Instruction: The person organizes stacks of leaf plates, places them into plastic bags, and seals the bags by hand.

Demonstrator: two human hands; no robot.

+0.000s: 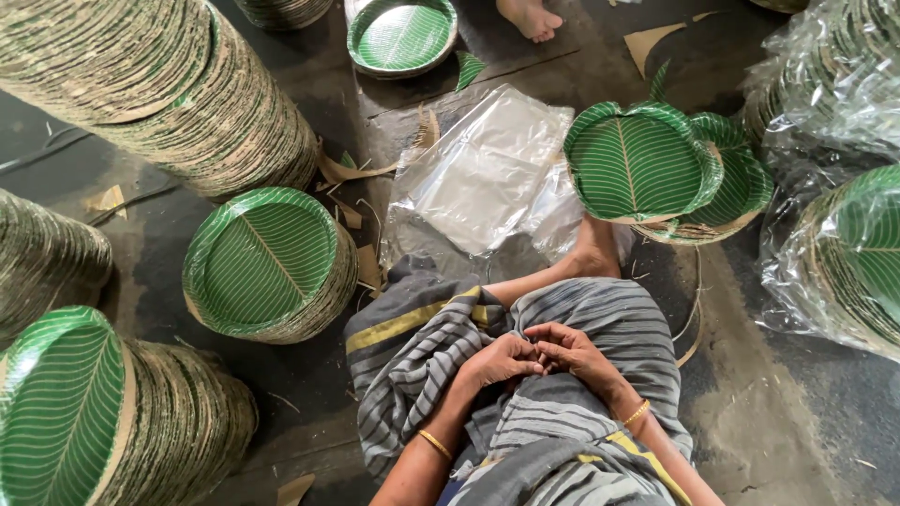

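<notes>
Left hand [502, 361] and right hand [572, 351] pinched together over grey striped cloth [581, 309], held item hidden; cloth soft, light, grab folds.

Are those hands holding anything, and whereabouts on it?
It cannot be told. The left hand and right hand meet fingertip to fingertip over the striped cloth on the lap; anything pinched between them is hidden.

left hand [502, 359] touching right hand [574, 352], possibly empty, over striped cloth [600, 319]
</notes>
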